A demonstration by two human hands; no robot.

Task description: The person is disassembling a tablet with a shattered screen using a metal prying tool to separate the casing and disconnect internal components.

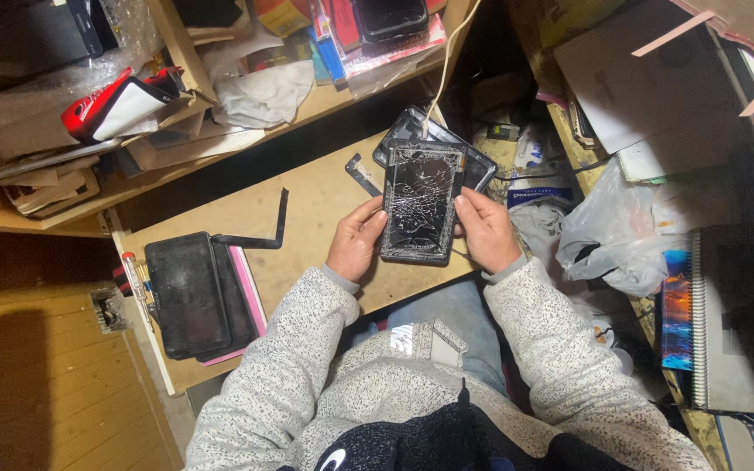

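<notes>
Glass: cracked all over, a web of white lines across the dark tablet (pixel 421 202) I hold between both hands.
Left hand: my left hand (pixel 357 240) is closed on the tablet's left edge, thumb lying over the front near the lower corner, fingers hidden behind.
Right hand: my right hand (pixel 483 228) is closed on the right edge, thumb on the rim, fingers wrapped behind.
Tablet position: upright in my grip, lifted above the wooden worktop (pixel 307 209), just in front of my lap.
Behind it, at 12 o'clock: a dark back cover (pixel 484 166) lies on the worktop, partly hidden by the tablet.
At 10 o'clock: a short black strip (pixel 361 174) lies loose on the wood; further left, a longer bent black strip (pixel 263 234).
At 9 o'clock: a second dark tablet (pixel 188 293) lies flat on a pink-edged case, well apart from my hands.
At 3 o'clock: a crumpled plastic bag (pixel 614 231) and a spiral notebook (pixel 717 323).
Progress: as I judge it, the broken screen is still seated in its frame; the loose strips and the cover behind suggest some parts are already off. Lifting the glass looks not yet done.
</notes>
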